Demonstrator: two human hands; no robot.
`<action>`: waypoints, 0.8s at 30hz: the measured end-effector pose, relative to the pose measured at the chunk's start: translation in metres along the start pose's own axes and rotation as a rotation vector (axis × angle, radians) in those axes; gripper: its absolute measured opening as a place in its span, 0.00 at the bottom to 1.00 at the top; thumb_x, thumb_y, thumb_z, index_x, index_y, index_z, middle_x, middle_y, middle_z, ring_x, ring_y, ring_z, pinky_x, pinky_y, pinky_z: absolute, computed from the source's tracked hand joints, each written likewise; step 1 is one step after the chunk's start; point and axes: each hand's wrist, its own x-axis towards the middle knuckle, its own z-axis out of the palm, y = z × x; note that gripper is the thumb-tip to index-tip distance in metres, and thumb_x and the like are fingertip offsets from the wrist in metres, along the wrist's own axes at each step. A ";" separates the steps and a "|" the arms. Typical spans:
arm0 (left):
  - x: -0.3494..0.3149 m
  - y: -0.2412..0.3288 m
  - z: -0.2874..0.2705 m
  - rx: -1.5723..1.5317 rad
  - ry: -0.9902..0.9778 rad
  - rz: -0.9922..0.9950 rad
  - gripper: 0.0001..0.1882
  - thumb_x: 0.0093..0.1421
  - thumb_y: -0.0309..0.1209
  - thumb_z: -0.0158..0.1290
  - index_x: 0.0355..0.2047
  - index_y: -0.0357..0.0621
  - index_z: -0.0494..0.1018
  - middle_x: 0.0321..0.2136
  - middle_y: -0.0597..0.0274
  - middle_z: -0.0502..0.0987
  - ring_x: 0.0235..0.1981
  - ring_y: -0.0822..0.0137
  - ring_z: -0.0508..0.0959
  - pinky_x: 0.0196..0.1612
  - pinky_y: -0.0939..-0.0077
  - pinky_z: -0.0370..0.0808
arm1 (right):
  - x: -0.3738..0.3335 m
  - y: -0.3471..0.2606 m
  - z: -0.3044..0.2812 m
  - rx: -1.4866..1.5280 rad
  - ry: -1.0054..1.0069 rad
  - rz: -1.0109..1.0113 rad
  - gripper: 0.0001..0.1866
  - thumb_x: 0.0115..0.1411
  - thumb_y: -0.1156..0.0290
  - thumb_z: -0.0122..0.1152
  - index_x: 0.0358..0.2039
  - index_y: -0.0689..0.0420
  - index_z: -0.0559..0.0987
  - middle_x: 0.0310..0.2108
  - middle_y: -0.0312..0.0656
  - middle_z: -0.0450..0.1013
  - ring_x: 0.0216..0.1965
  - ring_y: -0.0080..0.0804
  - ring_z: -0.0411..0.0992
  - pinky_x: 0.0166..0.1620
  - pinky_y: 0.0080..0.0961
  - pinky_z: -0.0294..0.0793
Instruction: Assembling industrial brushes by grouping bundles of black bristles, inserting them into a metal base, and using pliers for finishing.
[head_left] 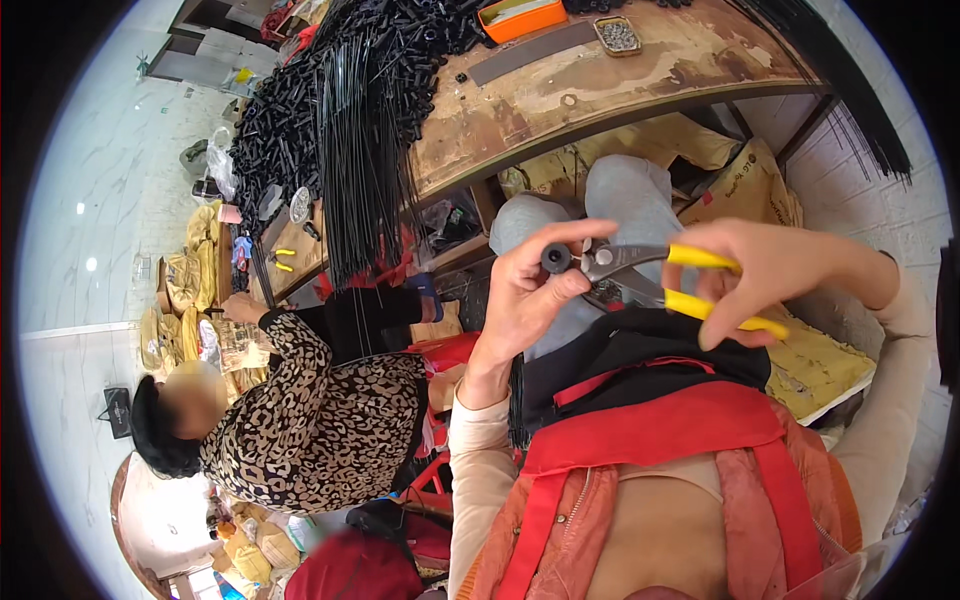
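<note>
My left hand [520, 308] is above my lap, its fingers and thumb closed on a short black tubular piece [556, 258] whose round, hollow end faces up. The index finger stretches out past the piece. From the right, my right hand [772, 272] grips yellow-handled pliers [612, 263], with the two handles spread apart. The dark metal head of the pliers is right beside the black piece, near my left fingertips. Whether the jaws bite on anything is too small to tell.
A worn wooden bench [500, 130] crosses ahead, bearing a heap of black tubular pieces [280, 140], a bundle of long black wires [350, 170], an orange box [520, 18] and a dish of small metal parts [618, 37]. Another person [330, 420] works at left, near other yellow-handled pliers [283, 260].
</note>
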 end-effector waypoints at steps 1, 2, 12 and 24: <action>0.001 0.002 0.004 0.004 -0.004 -0.046 0.21 0.59 0.30 0.59 0.52 0.38 0.74 0.38 0.69 0.73 0.36 0.79 0.67 0.39 0.85 0.67 | 0.000 -0.002 -0.001 0.072 -0.063 0.077 0.19 0.58 0.64 0.61 0.43 0.62 0.69 0.21 0.47 0.71 0.22 0.38 0.74 0.26 0.30 0.70; 0.002 0.000 0.006 0.003 -0.006 -0.043 0.21 0.59 0.30 0.59 0.52 0.38 0.74 0.38 0.69 0.73 0.36 0.79 0.67 0.39 0.85 0.67 | 0.000 -0.003 -0.001 0.144 -0.126 0.154 0.20 0.58 0.63 0.62 0.43 0.63 0.68 0.21 0.47 0.71 0.22 0.37 0.74 0.26 0.30 0.69; 0.002 -0.004 -0.001 0.077 0.088 -0.014 0.36 0.56 0.54 0.59 0.52 0.35 0.73 0.33 0.67 0.73 0.27 0.80 0.69 0.29 0.84 0.65 | 0.016 0.007 -0.006 0.988 -0.660 0.397 0.15 0.61 0.69 0.57 0.44 0.63 0.68 0.17 0.43 0.70 0.18 0.31 0.72 0.23 0.29 0.69; 0.003 0.020 0.019 0.275 0.177 0.039 0.26 0.63 0.49 0.53 0.44 0.34 0.74 0.31 0.65 0.71 0.26 0.78 0.68 0.31 0.84 0.67 | 0.024 0.031 0.058 0.427 -0.009 0.041 0.14 0.62 0.62 0.60 0.36 0.62 0.75 0.22 0.47 0.70 0.24 0.42 0.71 0.30 0.35 0.68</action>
